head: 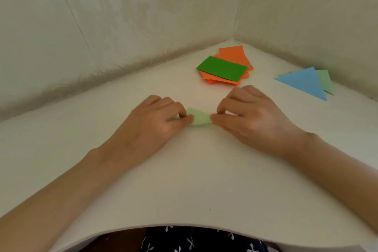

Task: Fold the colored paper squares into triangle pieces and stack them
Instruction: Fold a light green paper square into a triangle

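Pale green paper lies just in front of the orange pile, left hand and right hand each pinching an end with curled fingers. Looks mid-fold, though it's blurry. Next up: flatten the crease, then drop it on the blue triangle right of the pile.

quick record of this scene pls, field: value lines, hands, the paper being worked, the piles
surface: white table
in work: light green paper, small, on the table between the grips
left grip: pinches its left end
right grip: pinches its right end
paper pile: dark green sheet on top of orange sheets, far centre
folded: blue triangle overlapping a light green triangle, far right
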